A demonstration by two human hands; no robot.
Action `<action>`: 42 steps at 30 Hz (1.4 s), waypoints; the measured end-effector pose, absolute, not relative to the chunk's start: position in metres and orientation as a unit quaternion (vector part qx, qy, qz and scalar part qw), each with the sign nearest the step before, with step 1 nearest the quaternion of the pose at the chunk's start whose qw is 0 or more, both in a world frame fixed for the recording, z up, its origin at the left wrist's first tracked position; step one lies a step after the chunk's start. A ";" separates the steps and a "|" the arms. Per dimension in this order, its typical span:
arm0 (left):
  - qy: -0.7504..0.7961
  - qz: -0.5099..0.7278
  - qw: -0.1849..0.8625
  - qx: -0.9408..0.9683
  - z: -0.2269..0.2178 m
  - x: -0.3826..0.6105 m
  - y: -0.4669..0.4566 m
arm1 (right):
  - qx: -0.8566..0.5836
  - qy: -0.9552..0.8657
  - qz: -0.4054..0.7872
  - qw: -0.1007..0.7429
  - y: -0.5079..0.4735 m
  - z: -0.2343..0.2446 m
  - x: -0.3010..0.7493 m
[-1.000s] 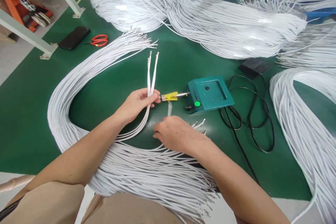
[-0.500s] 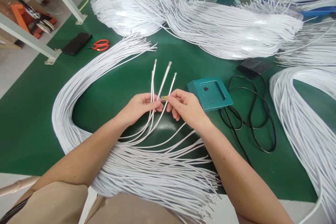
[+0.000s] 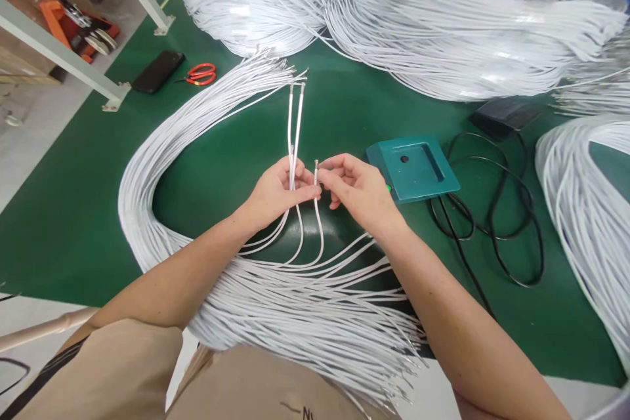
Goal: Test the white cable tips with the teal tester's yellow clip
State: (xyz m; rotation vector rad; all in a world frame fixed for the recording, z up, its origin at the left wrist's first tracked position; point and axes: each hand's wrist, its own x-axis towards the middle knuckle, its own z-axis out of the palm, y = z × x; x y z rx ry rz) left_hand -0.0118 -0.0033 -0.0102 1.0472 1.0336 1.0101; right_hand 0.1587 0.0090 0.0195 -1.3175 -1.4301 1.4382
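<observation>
Several white cables (image 3: 295, 118) with stripped or metal-tipped ends stand up from my left hand (image 3: 275, 193), whose thumb and fingers are closed on them. One single cable (image 3: 316, 193) rises between the two hands, its metal tip at the level of my right fingertips. My right hand (image 3: 361, 193) is closed in a pinch right beside that tip, touching or almost touching it; whether anything small lies in the pinch is hidden. These cables come out of a large white cable bundle (image 3: 305, 308) below my wrists.
A teal tray-shaped device (image 3: 423, 174) with a green light stands right of my hand, near a black cord (image 3: 492, 236). Red-handled scissors (image 3: 201, 74) and a black phone-like object (image 3: 158, 72) lie at the back left. Big white cable bundles (image 3: 457, 46) fill the far side.
The small yellowish piece seen between my fingers no longer shows. The single cable has moved lower, its tip now at my right fingertips. The cables in my left hand stand more upright; the view has shifted.
</observation>
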 end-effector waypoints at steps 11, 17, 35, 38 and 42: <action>0.442 0.413 0.640 0.474 -0.011 -0.008 -0.007 | -0.447 -0.459 0.658 0.396 0.009 0.014 0.157; 0.410 0.436 0.653 0.465 -0.010 -0.008 -0.007 | -0.364 -0.322 0.789 0.376 0.012 0.009 0.156; 0.408 0.417 0.616 0.529 -0.004 -0.004 -0.011 | -0.334 -0.361 0.810 0.319 0.012 0.009 0.162; 0.410 0.423 0.620 0.518 -0.001 -0.004 -0.011 | -0.309 -0.339 0.828 0.323 0.012 0.006 0.163; 0.409 0.438 0.629 0.496 -0.001 -0.003 -0.011 | -0.311 -0.319 0.832 0.332 0.012 0.006 0.163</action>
